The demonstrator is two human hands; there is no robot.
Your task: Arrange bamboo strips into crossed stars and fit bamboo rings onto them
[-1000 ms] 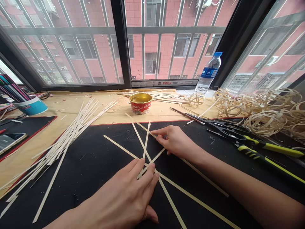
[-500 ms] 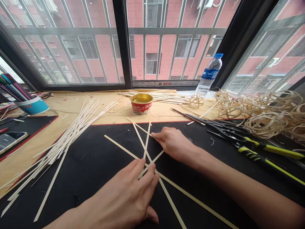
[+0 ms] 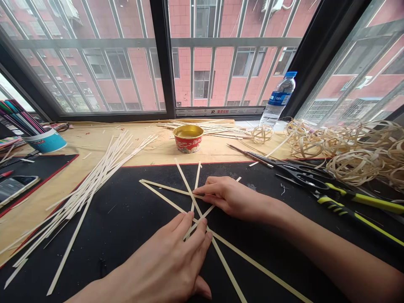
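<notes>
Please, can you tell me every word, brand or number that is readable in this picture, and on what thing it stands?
Water bottle label: no readable words, only a sign of rings that looks like the Olympic rings.
Strip on the window frame: printed writing, too blurred to read.
Red tin: gold writing, too small to read.
Blue and white cup: markings too small to read.

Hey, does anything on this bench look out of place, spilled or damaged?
Nothing looks spilled or damaged. The one odd thing is a single long strip that sticks out at an angle from the loose pile and runs off across the black mat, out of line with the others.
</notes>
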